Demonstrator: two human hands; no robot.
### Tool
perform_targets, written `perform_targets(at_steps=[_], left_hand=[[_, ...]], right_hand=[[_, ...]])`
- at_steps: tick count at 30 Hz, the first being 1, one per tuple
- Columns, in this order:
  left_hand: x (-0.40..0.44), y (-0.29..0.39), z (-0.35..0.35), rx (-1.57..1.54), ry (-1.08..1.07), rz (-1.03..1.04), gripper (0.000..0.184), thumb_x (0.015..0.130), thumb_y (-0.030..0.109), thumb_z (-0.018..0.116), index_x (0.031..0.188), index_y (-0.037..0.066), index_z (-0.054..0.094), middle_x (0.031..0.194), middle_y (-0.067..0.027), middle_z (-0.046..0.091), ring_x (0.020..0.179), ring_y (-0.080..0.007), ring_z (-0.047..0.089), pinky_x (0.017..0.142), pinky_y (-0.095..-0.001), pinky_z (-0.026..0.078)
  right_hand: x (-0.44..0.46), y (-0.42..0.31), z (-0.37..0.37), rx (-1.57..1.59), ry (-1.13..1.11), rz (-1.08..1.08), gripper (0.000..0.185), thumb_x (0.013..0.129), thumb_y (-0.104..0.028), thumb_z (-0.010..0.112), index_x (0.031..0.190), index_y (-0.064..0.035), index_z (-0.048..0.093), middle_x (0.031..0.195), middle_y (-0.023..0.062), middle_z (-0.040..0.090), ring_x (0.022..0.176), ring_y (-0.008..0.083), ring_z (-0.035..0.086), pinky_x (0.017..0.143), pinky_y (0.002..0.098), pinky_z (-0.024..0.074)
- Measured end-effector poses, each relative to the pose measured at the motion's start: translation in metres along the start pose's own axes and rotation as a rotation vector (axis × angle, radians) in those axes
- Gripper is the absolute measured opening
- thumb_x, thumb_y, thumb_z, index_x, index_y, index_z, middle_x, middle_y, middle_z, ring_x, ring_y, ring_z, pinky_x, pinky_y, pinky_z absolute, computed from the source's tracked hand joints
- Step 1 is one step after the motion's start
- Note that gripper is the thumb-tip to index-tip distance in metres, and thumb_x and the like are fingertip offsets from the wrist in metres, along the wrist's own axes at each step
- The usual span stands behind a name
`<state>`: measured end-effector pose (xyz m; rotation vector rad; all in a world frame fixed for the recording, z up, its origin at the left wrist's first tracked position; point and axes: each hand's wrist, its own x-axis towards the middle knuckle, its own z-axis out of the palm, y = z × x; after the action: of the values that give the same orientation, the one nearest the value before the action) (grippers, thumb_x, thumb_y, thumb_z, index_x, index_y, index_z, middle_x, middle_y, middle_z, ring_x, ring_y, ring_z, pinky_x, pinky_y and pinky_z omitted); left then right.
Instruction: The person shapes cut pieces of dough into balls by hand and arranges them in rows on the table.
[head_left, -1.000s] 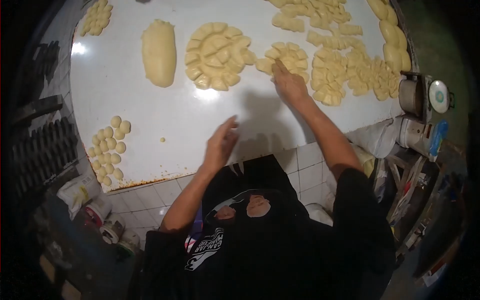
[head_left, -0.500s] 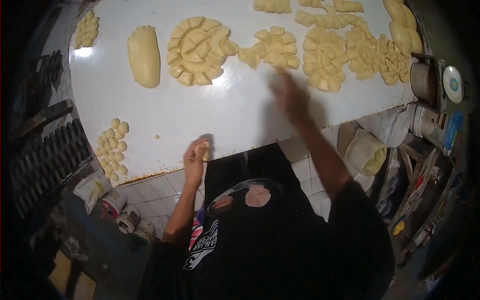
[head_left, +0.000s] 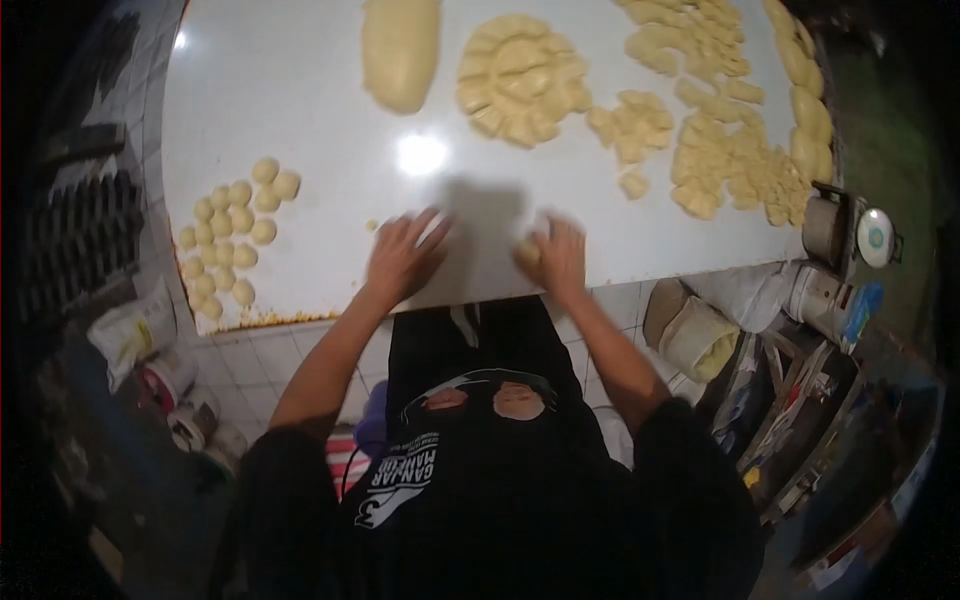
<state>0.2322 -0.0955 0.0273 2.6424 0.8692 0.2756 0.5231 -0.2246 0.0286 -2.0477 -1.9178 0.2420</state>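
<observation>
My left hand (head_left: 405,258) is near the table's front edge, fingers stretched and spread, palm down; whatever lies under the palm is hidden. To its right, my right hand (head_left: 560,258) is slightly blurred, its fingers curled around a small piece of dough (head_left: 528,252) that shows at the thumb side. Round dough balls (head_left: 243,220) sit in a cluster left of my left hand, with a tiny dough crumb (head_left: 371,225) between. Beyond my right hand lie a loose dough piece (head_left: 634,185) and a partly separated cut dough round (head_left: 640,125).
A smooth dough log (head_left: 400,55) and a large scored dough round (head_left: 522,80) lie farther back on the white table (head_left: 330,130). More cut dough (head_left: 700,165) and thick dough rolls (head_left: 808,110) occupy the right side. A pot (head_left: 824,228) stands off the right edge.
My right hand has come back from the cut dough toward the front edge, bringing a dough piece. My left hand has spread its fingers and moved onto the table. The view has shifted.
</observation>
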Motion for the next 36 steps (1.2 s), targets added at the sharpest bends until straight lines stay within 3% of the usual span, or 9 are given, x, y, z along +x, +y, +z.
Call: perform_targets(at_steps=[6, 8, 10, 11, 14, 17, 22, 28, 36], left_hand=[[-0.042, 0.025, 0.044, -0.252, -0.018, -0.092, 0.036, 0.090, 0.025, 0.079, 0.121, 0.010, 0.068, 0.116, -0.0122, 0.065, 0.112, -0.0351, 0.060, 0.098, -0.0510, 0.047], [-0.056, -0.024, 0.035, -0.274, 0.082, 0.242, 0.021, 0.092, 0.023, 0.076, 0.111, 0.015, 0.070, 0.113, -0.0099, 0.066, 0.107, -0.0345, 0.060, 0.092, -0.0498, 0.048], [0.025, -0.030, -0.006, -0.084, -0.594, 0.012, 0.014, 0.092, 0.018, 0.073, 0.105, 0.016, 0.070, 0.111, -0.0082, 0.067, 0.106, -0.0331, 0.062, 0.091, -0.0470, 0.049], [0.036, -0.013, 0.004, -0.063, 0.021, 0.123, 0.012, 0.093, 0.017, 0.069, 0.104, 0.013, 0.071, 0.106, -0.0112, 0.068, 0.103, -0.0331, 0.063, 0.092, -0.0465, 0.049], [0.017, 0.054, 0.057, -0.258, 0.221, -0.208, 0.014, 0.090, 0.015, 0.073, 0.103, 0.012, 0.071, 0.104, -0.0110, 0.067, 0.102, -0.0337, 0.063, 0.093, -0.0470, 0.048], [-0.022, -0.016, 0.033, -0.336, 0.016, 0.055, 0.017, 0.088, 0.015, 0.077, 0.102, 0.010, 0.070, 0.098, -0.0130, 0.067, 0.095, -0.0358, 0.064, 0.085, -0.0490, 0.049], [0.055, 0.035, 0.057, -0.193, 0.331, -0.268, 0.014, 0.088, 0.014, 0.075, 0.094, 0.009, 0.064, 0.092, -0.0135, 0.062, 0.088, -0.0369, 0.061, 0.074, -0.0518, 0.046], [-0.022, -0.011, 0.027, -0.179, 0.141, -0.080, 0.019, 0.085, 0.017, 0.081, 0.098, 0.011, 0.069, 0.102, -0.0128, 0.065, 0.097, -0.0354, 0.062, 0.086, -0.0487, 0.049], [-0.018, 0.035, 0.033, -0.374, 0.338, -0.125, 0.016, 0.088, 0.014, 0.079, 0.090, 0.007, 0.065, 0.102, -0.0157, 0.064, 0.093, -0.0386, 0.060, 0.081, -0.0521, 0.048]], right_hand=[[-0.003, -0.061, 0.060, 0.192, 0.116, 0.065, 0.040, 0.093, -0.040, 0.080, 0.111, -0.0065, 0.067, 0.114, 0.0210, 0.064, 0.108, 0.0442, 0.058, 0.094, 0.0557, 0.0445], [-0.014, -0.018, 0.035, 0.311, -0.624, 0.139, 0.035, 0.092, -0.039, 0.082, 0.101, -0.0088, 0.068, 0.098, 0.0169, 0.063, 0.097, 0.0416, 0.058, 0.086, 0.0538, 0.0448], [0.028, -0.012, 0.028, -0.049, -0.257, -0.043, 0.029, 0.090, -0.035, 0.083, 0.095, -0.0106, 0.068, 0.095, 0.0144, 0.062, 0.094, 0.0387, 0.058, 0.082, 0.0515, 0.0440], [0.056, -0.023, 0.029, 0.036, 0.009, -0.008, 0.029, 0.090, -0.034, 0.083, 0.095, -0.0107, 0.068, 0.094, 0.0136, 0.061, 0.093, 0.0376, 0.057, 0.081, 0.0512, 0.0435], [0.050, -0.052, 0.060, 0.176, 0.313, 0.167, 0.028, 0.089, -0.033, 0.083, 0.096, -0.0104, 0.068, 0.095, 0.0116, 0.062, 0.093, 0.0360, 0.058, 0.082, 0.0508, 0.0435], [0.009, -0.008, 0.023, 0.407, -0.251, -0.240, 0.028, 0.087, -0.028, 0.085, 0.090, -0.0062, 0.068, 0.094, 0.0167, 0.063, 0.098, 0.0401, 0.059, 0.089, 0.0519, 0.0447], [0.091, -0.030, 0.051, 0.157, 0.123, 0.138, 0.031, 0.087, -0.037, 0.085, 0.096, -0.0112, 0.070, 0.102, 0.0127, 0.067, 0.098, 0.0364, 0.062, 0.094, 0.0517, 0.0469], [0.044, 0.045, 0.029, 0.228, -0.349, -0.304, 0.037, 0.085, -0.045, 0.084, 0.093, -0.0112, 0.071, 0.097, 0.0116, 0.066, 0.093, 0.0332, 0.062, 0.077, 0.0510, 0.0471], [0.050, 0.030, 0.028, 0.351, 0.050, -0.423, 0.031, 0.086, -0.036, 0.084, 0.081, -0.0111, 0.066, 0.091, 0.0108, 0.066, 0.093, 0.0346, 0.061, 0.082, 0.0495, 0.0458]])
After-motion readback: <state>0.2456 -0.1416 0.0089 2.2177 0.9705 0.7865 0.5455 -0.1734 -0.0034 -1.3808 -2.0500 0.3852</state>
